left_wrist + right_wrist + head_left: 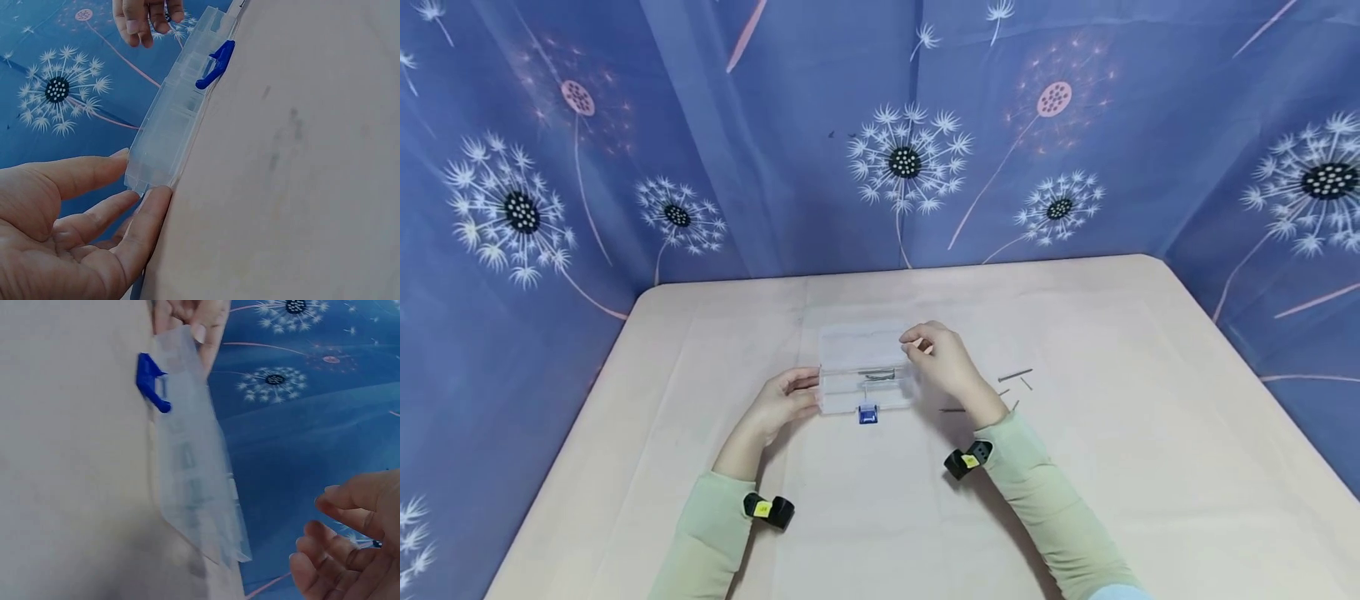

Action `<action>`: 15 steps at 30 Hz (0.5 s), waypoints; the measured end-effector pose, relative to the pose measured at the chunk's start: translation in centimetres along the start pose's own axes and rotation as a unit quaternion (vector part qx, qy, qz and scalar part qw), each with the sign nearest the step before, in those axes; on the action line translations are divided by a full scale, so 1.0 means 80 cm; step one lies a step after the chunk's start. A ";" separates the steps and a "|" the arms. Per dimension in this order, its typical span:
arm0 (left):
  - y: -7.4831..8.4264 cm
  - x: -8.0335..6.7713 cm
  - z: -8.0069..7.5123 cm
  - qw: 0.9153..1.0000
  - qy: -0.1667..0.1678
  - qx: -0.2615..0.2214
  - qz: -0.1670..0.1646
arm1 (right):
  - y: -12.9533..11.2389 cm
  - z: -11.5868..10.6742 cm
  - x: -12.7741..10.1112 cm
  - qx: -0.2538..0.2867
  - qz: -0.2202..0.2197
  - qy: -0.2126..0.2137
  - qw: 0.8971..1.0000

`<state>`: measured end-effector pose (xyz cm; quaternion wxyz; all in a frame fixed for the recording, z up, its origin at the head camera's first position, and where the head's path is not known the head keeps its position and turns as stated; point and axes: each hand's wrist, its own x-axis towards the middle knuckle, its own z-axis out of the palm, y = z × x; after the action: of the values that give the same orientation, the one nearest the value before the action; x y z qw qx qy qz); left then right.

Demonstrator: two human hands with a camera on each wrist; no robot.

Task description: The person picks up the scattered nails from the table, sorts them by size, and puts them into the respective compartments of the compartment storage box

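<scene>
A clear plastic storage box (pixel 840 401) with a blue latch (pixel 868 414) lies on the table, its lid (pixel 859 343) folded back. Several thin metal nails or screws (pixel 880 376) are inside it. My left hand (pixel 782 402) holds the box's left end; in the left wrist view the thumb and fingers of that hand (pixel 75 219) pinch its corner. Over the box's right end hovers my right hand (pixel 946 358), fingers loosely bent. In the right wrist view this hand (pixel 353 544) is apart from the box (pixel 187 444), with nothing visible in its fingers.
Right of the box, a long nail or screw (pixel 1015 375) and a small one (pixel 1026 383) lie on the pale tabletop (pixel 1112 467). Another long one (pixel 952 410) lies near the right wrist. A blue dandelion-print curtain (pixel 820 183) hangs behind the table.
</scene>
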<state>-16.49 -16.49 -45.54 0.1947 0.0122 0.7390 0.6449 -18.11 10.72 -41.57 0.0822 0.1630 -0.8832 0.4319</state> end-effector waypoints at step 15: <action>0.007 -0.005 0.001 0.999 0.004 0.030 0.014 | 0.005 -0.043 0.004 -0.038 0.005 -0.035 0.999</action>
<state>-16.20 -16.40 -44.89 0.1827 0.0257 0.7586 0.6249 -18.54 13.57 -39.68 0.0551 0.1700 -0.9024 0.3921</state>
